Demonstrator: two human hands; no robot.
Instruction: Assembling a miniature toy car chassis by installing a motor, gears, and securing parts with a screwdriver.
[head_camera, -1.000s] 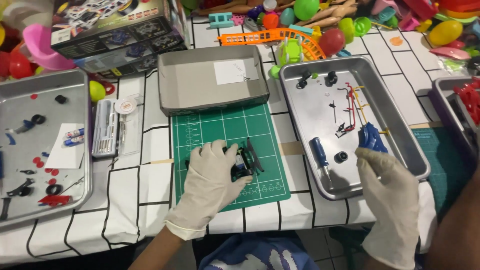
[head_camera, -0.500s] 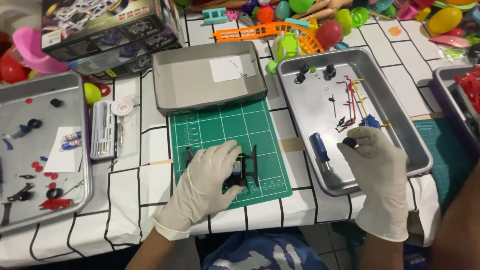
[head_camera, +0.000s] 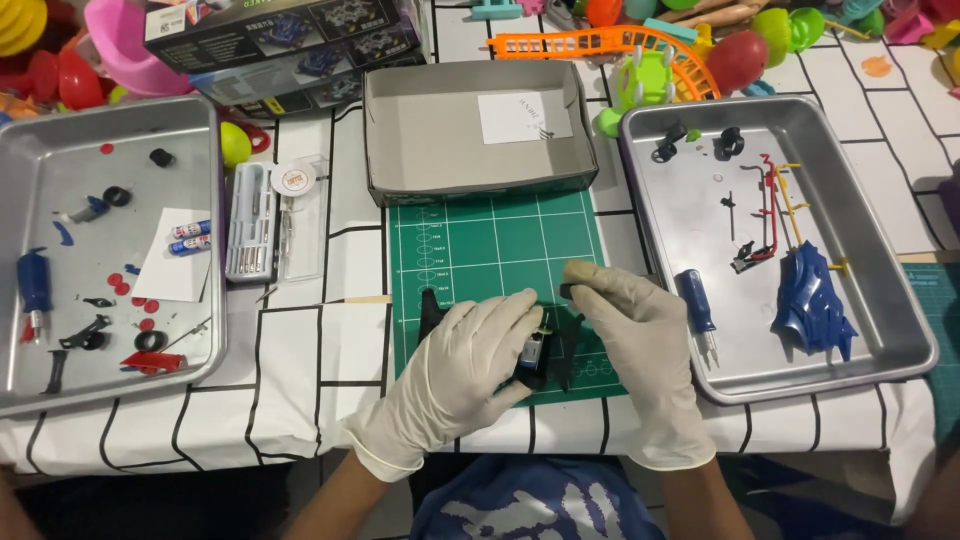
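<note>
**Both gloved hands on one black chassis, centre mat**

Left hand (head_camera: 455, 375): fingers curled round the near-left side of the black toy-car chassis (head_camera: 545, 352), gripping it. Right hand (head_camera: 640, 345): fingertips pinched narrow on a small dark part (head_camera: 567, 291) at the chassis's far edge. Chassis sits on the near half of the green cutting mat (head_camera: 490, 245), one mat.

Outward, counted:
- 1 grey cardboard box (head_camera: 475, 135), open, touching the mat's far edge.
- 2 metal trays. Right tray (head_camera: 900, 300): 1 blue car body shell (head_camera: 812, 298), 1 blue-handled screwdriver (head_camera: 698, 305), 2 black wheels at the far end, a few red, yellow and black wire-like bits. Left tray (head_camera: 25, 390): 1 blue screwdriver (head_camera: 33, 285), 1 white paper sheet, scattered red and black small parts; count too fine to tell.
- 1 clear case of tool bits (head_camera: 252, 222), between left tray and mat.
- 1 printed kit box (head_camera: 290, 40), far left.
- Coloured plastic toys (head_camera: 650, 50) along the far edge.
</note>
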